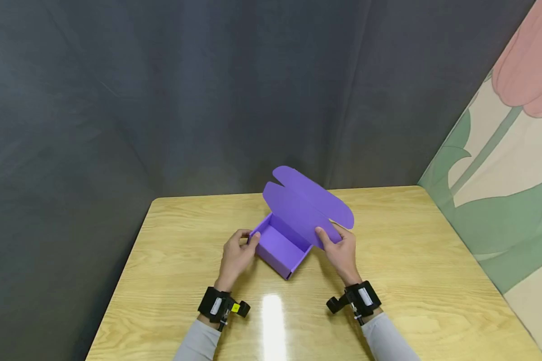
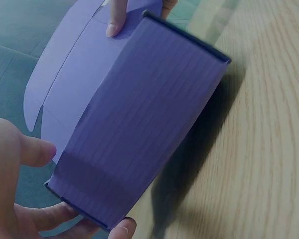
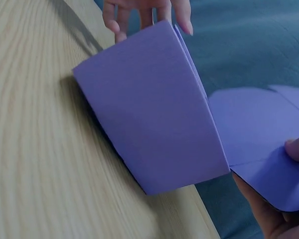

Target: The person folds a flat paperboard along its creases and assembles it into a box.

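Note:
A purple cardboard box (image 1: 281,245) with its lid raised sits at an angle near the table's middle; its inside shows bare purple walls and floor. The left hand (image 1: 237,254) grips the box's left end wall, thumb over the top edge and fingers outside. With the thumb on the inner face and fingers behind, the right hand (image 1: 342,252) pinches a side flap of the lid (image 1: 298,208). In the left wrist view, the box's ribbed front wall (image 2: 144,119) faces the camera. The right wrist view shows its smooth end wall (image 3: 154,114).
The wooden table (image 1: 171,281) runs under both forearms, with a bright light reflection near its front. A dark curtain (image 1: 235,100) hangs behind the far edge. A flower-patterned panel (image 1: 501,200) stands at the right. Each wrist carries a black camera mount.

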The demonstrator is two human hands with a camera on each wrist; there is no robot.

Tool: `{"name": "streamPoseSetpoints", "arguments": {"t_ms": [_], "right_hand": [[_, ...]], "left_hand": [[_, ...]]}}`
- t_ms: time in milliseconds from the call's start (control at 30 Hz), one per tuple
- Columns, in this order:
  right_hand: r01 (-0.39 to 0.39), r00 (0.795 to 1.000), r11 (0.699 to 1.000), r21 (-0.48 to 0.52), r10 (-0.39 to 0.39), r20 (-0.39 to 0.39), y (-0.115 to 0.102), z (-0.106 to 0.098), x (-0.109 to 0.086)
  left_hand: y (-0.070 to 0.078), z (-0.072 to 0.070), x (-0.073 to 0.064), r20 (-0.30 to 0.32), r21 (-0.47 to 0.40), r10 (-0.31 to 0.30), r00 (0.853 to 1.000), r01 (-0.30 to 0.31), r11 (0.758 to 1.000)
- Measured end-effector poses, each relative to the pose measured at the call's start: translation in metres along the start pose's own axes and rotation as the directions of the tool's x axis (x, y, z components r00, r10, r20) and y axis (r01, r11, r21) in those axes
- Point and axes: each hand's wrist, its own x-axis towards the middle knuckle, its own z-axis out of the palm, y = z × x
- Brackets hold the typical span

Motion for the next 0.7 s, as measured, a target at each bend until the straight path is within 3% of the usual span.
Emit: {"name": "streamPoseSetpoints", "arguments": {"t_ms": [300,700], "right_hand": [[0.052,0.999,0.998,-0.037,-0.052,-0.003,-0.001,-0.006,0.01],[0.094,0.994,0.995,-0.017,-0.093,0.049,0.009,-0.006,0.03]], "left_hand": [[0.004,-0.001,-0.005,0.04,0.111,-0.02,0.999,0.015,0.994],[0.003,-0.004,-0.016,0.126,0.175,-0.007,0.992,-0.016,0.984]]}}
